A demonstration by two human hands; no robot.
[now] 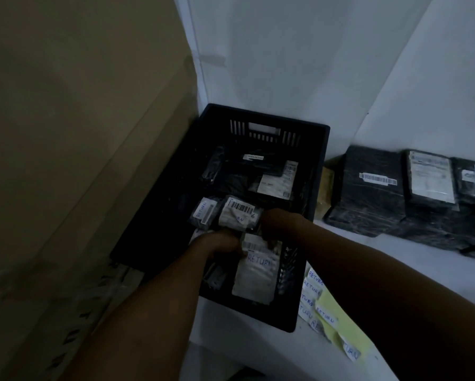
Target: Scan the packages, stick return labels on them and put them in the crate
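Hands reach into a black crate (317, 171) in the middle of the frame. The left hand (219, 244) and the right hand (276, 221) both hold a package (255, 273) with a white label that says RETURN. The package sits inside the crate, near its lower edge. The left thumb presses on the label. The right fingers curl over the top edge of the package. More packages (239, 213) lie deeper in the crate, just above the hands. Other black packages (373, 188) sit on the white table (395, 265) at the right of the frame. Return labels (316, 292) lie on a yellow sheet (338, 312) at the lower right, beside the crate.
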